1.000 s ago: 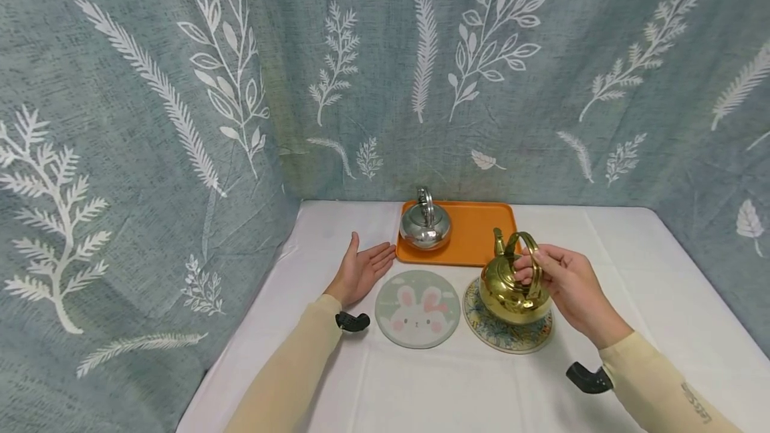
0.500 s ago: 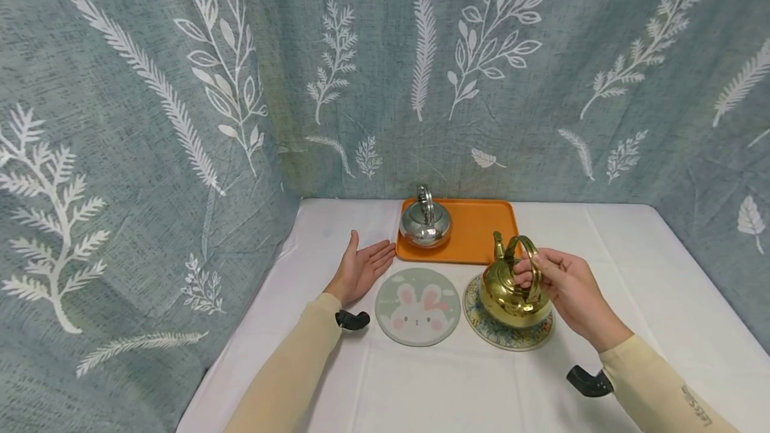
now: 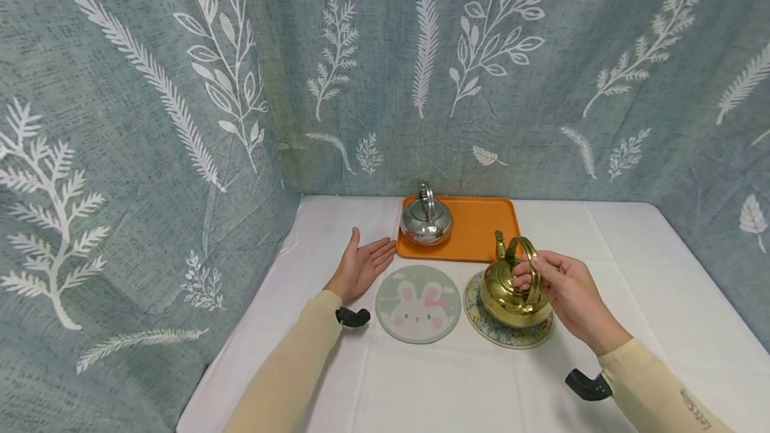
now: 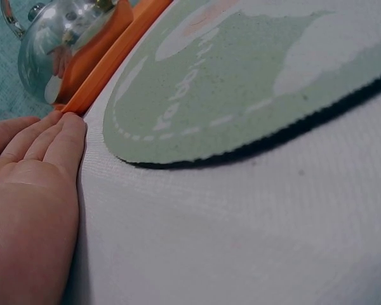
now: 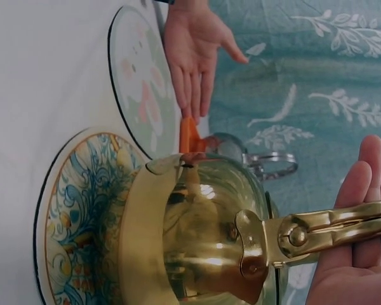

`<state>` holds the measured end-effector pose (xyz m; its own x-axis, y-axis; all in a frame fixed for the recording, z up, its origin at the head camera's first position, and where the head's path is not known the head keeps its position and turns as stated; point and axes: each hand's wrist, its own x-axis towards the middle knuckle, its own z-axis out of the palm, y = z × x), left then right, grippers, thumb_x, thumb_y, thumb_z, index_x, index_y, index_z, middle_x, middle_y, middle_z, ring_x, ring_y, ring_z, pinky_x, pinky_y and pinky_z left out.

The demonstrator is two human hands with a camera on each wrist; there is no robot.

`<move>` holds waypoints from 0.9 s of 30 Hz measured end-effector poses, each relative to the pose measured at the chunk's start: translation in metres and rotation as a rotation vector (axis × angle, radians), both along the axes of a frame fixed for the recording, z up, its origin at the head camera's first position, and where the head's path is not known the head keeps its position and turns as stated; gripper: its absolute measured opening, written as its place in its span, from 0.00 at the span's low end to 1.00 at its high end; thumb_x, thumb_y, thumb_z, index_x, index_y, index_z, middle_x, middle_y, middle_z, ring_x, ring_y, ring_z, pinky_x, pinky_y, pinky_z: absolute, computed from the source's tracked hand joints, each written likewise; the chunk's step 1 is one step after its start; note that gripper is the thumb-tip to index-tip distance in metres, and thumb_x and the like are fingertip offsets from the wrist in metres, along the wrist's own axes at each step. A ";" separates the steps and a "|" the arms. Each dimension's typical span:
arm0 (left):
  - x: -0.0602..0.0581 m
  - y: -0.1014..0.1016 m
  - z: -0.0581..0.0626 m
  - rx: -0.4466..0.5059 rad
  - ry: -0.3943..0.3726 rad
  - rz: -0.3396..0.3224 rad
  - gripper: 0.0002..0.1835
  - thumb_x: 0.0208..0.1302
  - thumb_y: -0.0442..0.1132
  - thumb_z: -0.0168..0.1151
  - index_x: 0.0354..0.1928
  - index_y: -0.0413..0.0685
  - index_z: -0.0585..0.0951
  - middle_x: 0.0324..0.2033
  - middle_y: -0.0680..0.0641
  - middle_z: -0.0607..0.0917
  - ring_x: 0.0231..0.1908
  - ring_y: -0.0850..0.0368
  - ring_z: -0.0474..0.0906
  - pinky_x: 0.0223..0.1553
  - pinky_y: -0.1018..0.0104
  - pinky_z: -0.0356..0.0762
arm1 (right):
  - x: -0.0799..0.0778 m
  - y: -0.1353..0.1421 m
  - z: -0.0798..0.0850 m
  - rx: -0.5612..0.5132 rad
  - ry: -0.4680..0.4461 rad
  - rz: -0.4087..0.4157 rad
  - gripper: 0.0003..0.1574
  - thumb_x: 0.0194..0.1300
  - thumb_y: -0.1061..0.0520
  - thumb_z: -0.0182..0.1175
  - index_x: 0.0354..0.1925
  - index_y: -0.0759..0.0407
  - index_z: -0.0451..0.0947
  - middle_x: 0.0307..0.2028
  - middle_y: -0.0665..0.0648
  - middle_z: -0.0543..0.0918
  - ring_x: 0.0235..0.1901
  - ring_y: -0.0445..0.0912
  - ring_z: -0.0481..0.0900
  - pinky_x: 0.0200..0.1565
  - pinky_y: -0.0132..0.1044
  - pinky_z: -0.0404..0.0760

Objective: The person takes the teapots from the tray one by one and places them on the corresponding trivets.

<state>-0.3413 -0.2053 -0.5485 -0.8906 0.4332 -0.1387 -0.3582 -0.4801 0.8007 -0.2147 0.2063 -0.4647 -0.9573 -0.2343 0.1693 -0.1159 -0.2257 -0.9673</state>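
Note:
My right hand (image 3: 568, 289) holds the arched handle of a shiny gold kettle (image 3: 511, 296), fingers hooked under it. The kettle is upright over a round coaster with a blue and yellow floral pattern (image 5: 76, 222); whether its base touches the coaster I cannot tell. My left hand (image 3: 361, 269) lies palm up on the tablecloth with straight fingers, its fingertips at the front left corner of an orange tray (image 3: 481, 232). A silver kettle (image 3: 426, 222) stands on the tray's left part. Left of the floral coaster lies a round green coaster with a rabbit print (image 3: 418, 326).
A white cloth (image 3: 445, 386) covers the table. Grey-green curtains with white leaf prints (image 3: 385, 72) hang behind the table and along its sides. Black wrist-worn devices (image 3: 588, 385) stick out below both hands.
My right hand and the gold kettle have come down slightly toward the floral coaster. The left hand keeps its place by the tray, and the head view has shifted a little.

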 end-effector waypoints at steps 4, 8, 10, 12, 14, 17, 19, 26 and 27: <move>0.000 0.000 -0.001 -0.008 0.008 -0.002 0.60 0.78 0.79 0.33 0.85 0.30 0.47 0.85 0.34 0.52 0.84 0.41 0.49 0.83 0.53 0.50 | 0.002 -0.002 0.000 -0.007 0.000 -0.004 0.19 0.88 0.60 0.52 0.54 0.81 0.77 0.43 0.60 0.91 0.41 0.45 0.91 0.48 0.35 0.90; -0.001 0.000 -0.001 -0.014 0.006 0.001 0.60 0.78 0.79 0.33 0.85 0.30 0.48 0.84 0.34 0.53 0.84 0.42 0.50 0.83 0.54 0.51 | 0.004 -0.003 0.000 -0.014 0.000 -0.011 0.20 0.88 0.61 0.52 0.56 0.82 0.76 0.43 0.59 0.91 0.41 0.45 0.91 0.48 0.35 0.90; -0.001 -0.001 -0.001 -0.013 0.005 0.002 0.60 0.78 0.79 0.33 0.85 0.30 0.48 0.84 0.34 0.53 0.84 0.42 0.50 0.83 0.54 0.50 | 0.005 -0.004 0.001 -0.011 -0.008 -0.020 0.20 0.88 0.60 0.52 0.56 0.82 0.76 0.43 0.60 0.91 0.41 0.46 0.91 0.48 0.36 0.90; -0.002 0.000 0.000 -0.012 0.009 0.000 0.60 0.78 0.79 0.33 0.85 0.30 0.48 0.84 0.34 0.53 0.84 0.42 0.50 0.83 0.54 0.50 | 0.006 -0.005 0.003 -0.006 -0.021 -0.032 0.21 0.88 0.60 0.53 0.56 0.81 0.77 0.43 0.60 0.92 0.42 0.46 0.91 0.48 0.36 0.90; -0.002 0.000 0.000 -0.015 0.011 -0.004 0.60 0.78 0.79 0.33 0.85 0.30 0.48 0.84 0.34 0.53 0.84 0.42 0.50 0.83 0.54 0.51 | 0.007 -0.006 0.004 0.004 -0.036 -0.046 0.21 0.88 0.58 0.53 0.56 0.80 0.77 0.43 0.60 0.92 0.42 0.46 0.92 0.48 0.36 0.90; -0.002 0.000 0.000 -0.016 0.017 -0.010 0.60 0.78 0.79 0.32 0.85 0.30 0.47 0.85 0.34 0.52 0.84 0.42 0.49 0.83 0.55 0.50 | 0.007 -0.007 0.006 0.016 -0.050 -0.056 0.21 0.88 0.58 0.53 0.56 0.79 0.78 0.44 0.61 0.92 0.42 0.46 0.92 0.49 0.36 0.90; -0.001 -0.001 0.000 -0.014 0.014 -0.011 0.60 0.78 0.79 0.32 0.86 0.30 0.47 0.85 0.34 0.52 0.84 0.42 0.49 0.83 0.55 0.50 | 0.008 -0.008 0.007 0.023 -0.051 -0.060 0.20 0.88 0.57 0.54 0.55 0.76 0.80 0.44 0.61 0.92 0.42 0.46 0.92 0.49 0.36 0.90; 0.000 -0.002 -0.002 -0.007 0.011 -0.008 0.60 0.78 0.79 0.33 0.85 0.30 0.47 0.84 0.34 0.53 0.84 0.42 0.49 0.83 0.54 0.50 | 0.011 -0.010 0.008 0.154 -0.042 -0.203 0.27 0.87 0.51 0.55 0.57 0.78 0.80 0.39 0.54 0.92 0.40 0.44 0.92 0.49 0.34 0.90; 0.000 -0.002 -0.002 -0.006 0.012 -0.009 0.60 0.78 0.79 0.33 0.85 0.30 0.47 0.84 0.34 0.52 0.84 0.42 0.49 0.83 0.54 0.50 | 0.011 -0.010 0.009 0.180 -0.047 -0.237 0.28 0.87 0.50 0.56 0.58 0.78 0.79 0.38 0.52 0.92 0.39 0.43 0.91 0.48 0.33 0.89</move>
